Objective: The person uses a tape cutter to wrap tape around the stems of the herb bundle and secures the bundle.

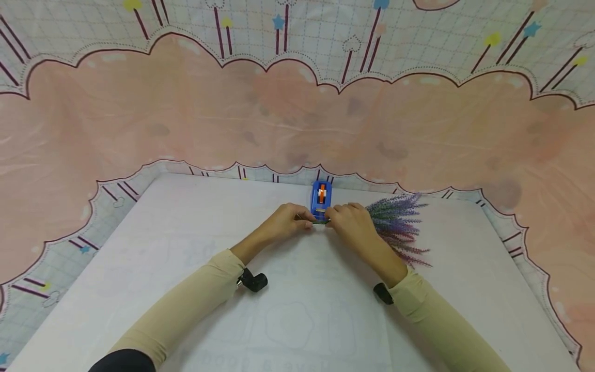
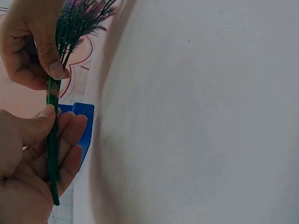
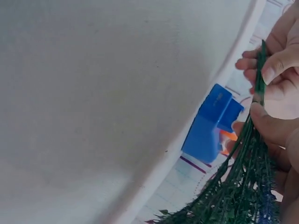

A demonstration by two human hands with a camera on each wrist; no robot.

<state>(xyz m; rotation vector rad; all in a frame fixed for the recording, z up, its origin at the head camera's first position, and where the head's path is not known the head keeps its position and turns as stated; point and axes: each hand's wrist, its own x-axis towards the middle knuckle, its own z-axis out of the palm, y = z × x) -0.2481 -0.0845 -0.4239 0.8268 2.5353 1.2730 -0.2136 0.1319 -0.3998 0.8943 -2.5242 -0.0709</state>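
Note:
A bunch of lavender-like flower sprigs (image 1: 395,219) lies sideways, its purple and reddish heads spread to the right. My left hand (image 1: 288,221) pinches the green stems (image 2: 53,154) near their cut end, thumb on one side and fingers behind. Closer to the blooms, my right hand (image 1: 350,222) grips the same stems between thumb and fingers. A shiny band, apparently clear tape (image 2: 53,87), circles the stems between the two hands. Just beyond the hands stands a blue tape dispenser (image 1: 321,187) with an orange hub; its near end is partly hidden.
The white tabletop (image 1: 279,289) stretches under both forearms. Behind the dispenser runs the table's far edge, with a pink and white patterned cloth (image 1: 260,124) beyond it. Black wrist camera mounts (image 1: 254,280) hang under the sleeves.

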